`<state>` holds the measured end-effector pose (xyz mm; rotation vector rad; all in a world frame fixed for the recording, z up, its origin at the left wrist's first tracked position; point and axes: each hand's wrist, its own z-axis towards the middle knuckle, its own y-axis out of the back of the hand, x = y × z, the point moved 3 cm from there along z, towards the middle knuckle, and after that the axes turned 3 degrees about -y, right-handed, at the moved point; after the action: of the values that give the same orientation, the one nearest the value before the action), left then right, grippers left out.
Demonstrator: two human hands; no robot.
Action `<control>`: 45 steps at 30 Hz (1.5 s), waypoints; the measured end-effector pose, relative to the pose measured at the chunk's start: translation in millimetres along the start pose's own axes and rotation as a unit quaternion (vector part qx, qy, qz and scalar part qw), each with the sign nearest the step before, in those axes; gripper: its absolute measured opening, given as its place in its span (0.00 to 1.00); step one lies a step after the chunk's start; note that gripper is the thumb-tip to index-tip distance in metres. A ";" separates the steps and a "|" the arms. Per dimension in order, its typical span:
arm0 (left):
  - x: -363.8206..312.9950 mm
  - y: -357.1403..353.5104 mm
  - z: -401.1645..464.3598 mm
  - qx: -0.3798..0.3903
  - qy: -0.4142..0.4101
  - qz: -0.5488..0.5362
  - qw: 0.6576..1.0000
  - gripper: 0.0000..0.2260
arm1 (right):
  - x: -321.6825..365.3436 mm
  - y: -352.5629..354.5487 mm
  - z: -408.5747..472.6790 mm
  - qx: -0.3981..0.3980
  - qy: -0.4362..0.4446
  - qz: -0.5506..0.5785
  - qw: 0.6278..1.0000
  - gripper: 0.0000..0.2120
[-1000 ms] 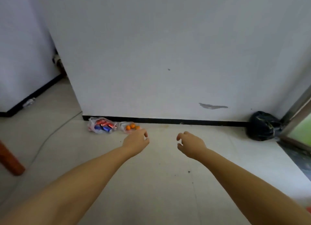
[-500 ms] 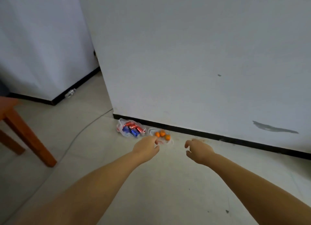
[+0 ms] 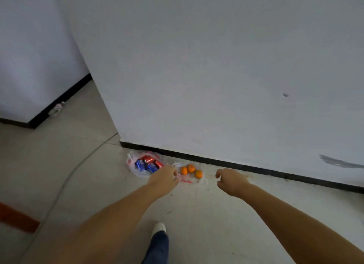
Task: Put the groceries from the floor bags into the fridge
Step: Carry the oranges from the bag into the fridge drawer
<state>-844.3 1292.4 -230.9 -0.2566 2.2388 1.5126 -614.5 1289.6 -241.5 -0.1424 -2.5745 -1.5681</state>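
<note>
Two clear plastic bags lie on the floor against the black skirting. The left bag (image 3: 144, 164) holds several red and blue drink cans. The right bag (image 3: 192, 178) holds three oranges (image 3: 190, 171). My left hand (image 3: 164, 179) is stretched out in front of me, its loosely curled fingers overlapping the near edge of the cans bag in the picture; it holds nothing. My right hand (image 3: 230, 182) hangs to the right of the oranges bag, fingers curled and apart, also holding nothing. No fridge is in sight.
A white wall (image 3: 216, 76) with a black skirting runs behind the bags and ends at a corner on the left. A grey cable (image 3: 65, 183) snakes across the tiled floor. A red-brown furniture leg (image 3: 15, 217) is at the left edge. My foot (image 3: 158, 229) steps forward.
I have walked closer to the bags, which now look larger and nearer the middle. The view has swung left and down. Both hands stay outstretched and hold nothing.
</note>
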 end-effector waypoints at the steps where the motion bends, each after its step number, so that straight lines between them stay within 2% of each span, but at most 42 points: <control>1: 8.8 5.2 20.0 0.013 -0.008 0.005 1.000 0.08 | 2.2 2.5 19.6 0.010 -0.016 0.014 1.000 0.16; 6: 59.0 16.4 115.9 0.087 -0.010 0.035 0.996 0.07 | 9.6 -5.5 99.1 0.060 -0.081 0.077 0.992 0.16; 10: 87.3 -22.8 189.4 0.143 0.014 0.024 0.989 0.09 | 5.0 -43.0 168.5 0.100 -0.103 0.112 0.983 0.14; 18: 170.5 -239.2 368.2 0.202 -0.020 0.038 0.978 0.10 | -38.8 -226.5 387.7 0.124 -0.118 0.137 0.976 0.15; 23: 227.2 -371.1 480.5 0.181 -0.082 0.047 0.979 0.15 | -66.9 -347.9 505.2 0.111 -0.097 0.108 0.983 0.18; 29: 264.9 -465.3 589.6 0.156 -0.134 0.131 0.970 0.14 | -84.8 -432.8 607.0 0.044 -0.097 0.081 0.991 0.22; 31: 275.0 -481.9 604.0 0.148 -0.150 0.156 0.965 0.15 | -96.5 -449.2 626.5 0.031 -0.105 0.050 0.993 0.25; 35: 291.9 -502.6 609.1 0.131 -0.164 0.202 0.957 0.20 | -120.6 -472.4 642.8 0.098 -0.138 0.039 0.985 0.30; 38: 291.8 -503.4 605.7 0.153 -0.174 0.228 0.946 0.21 | -121.0 -472.1 639.4 0.095 -0.133 0.046 0.986 0.30; 40: 290.3 -492.6 601.2 0.158 -0.165 0.232 0.945 0.19 | -112.3 -460.7 629.4 0.080 -0.121 0.049 0.988 0.28; 42: 280.8 -470.6 585.0 0.148 -0.192 0.238 0.941 0.17 | -99.5 -439.3 612.1 0.085 -0.115 0.057 0.988 0.29; 45: 251.6 -421.3 539.5 0.152 -0.204 0.179 0.950 0.20 | -76.4 -392.8 572.1 0.086 -0.103 0.093 0.987 0.34</control>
<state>-778.6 1643.8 -866.6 0.5357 2.2019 1.2098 -628.1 1617.2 -857.9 -0.5378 -2.7417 -1.3215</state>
